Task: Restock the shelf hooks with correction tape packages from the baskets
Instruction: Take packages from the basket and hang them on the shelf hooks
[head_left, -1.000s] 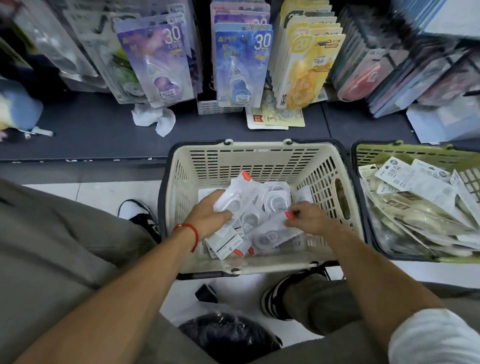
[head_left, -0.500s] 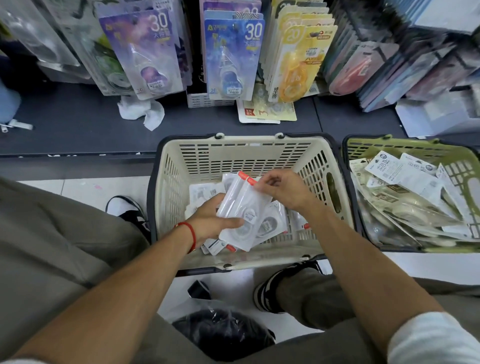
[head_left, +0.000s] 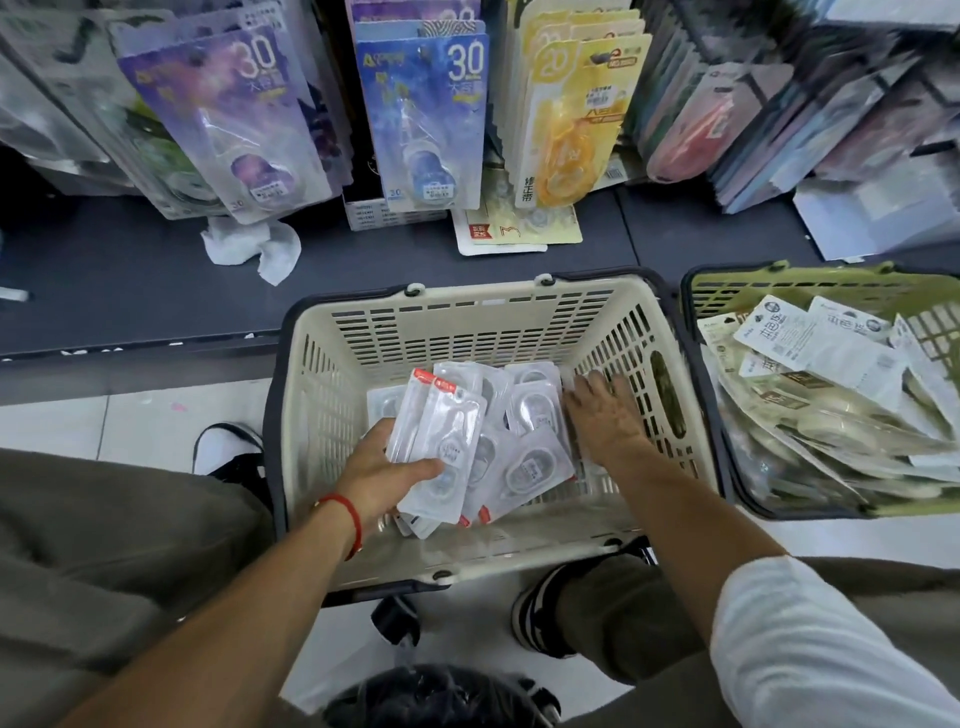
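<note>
- The cream basket (head_left: 597, 322) is hard plastic with slotted, grid-like walls and a dark rim; it sits on the pale tiled floor in front of the shelf.
- The left hand (head_left: 384, 475) grips a small stack of packages (head_left: 444, 441): thumb curled across the front near the lower end, fingers hidden behind.
- The packages are flat, glossy clear-and-white blister packs, oblong, each with a rounded bulge over the tape and a red tab at one short end.
- The held stack's long axis runs away from the person, leaning slightly right; the red tabs point toward the shelf and the lower ends sit by the wrist.
- Right of the grip, loose packs (head_left: 524, 462) lie flat on the basket floor, fanned at differing angles.
- The right hand (head_left: 605, 415) is farther right, fingers spread and fairly straight, down among the packs by the basket's right wall; it holds nothing that can be seen.
- Half a second ago the right hand was at the top of the held stack; it has since dropped away to the right, while the left keeps its hold.
- Beyond the right hand, a green basket (head_left: 737, 291) holds larger, crinkly white-and-clear packs.
- Above the grip, purple, blue (head_left: 421, 119) and yellow carded packs hang in rows.
</note>
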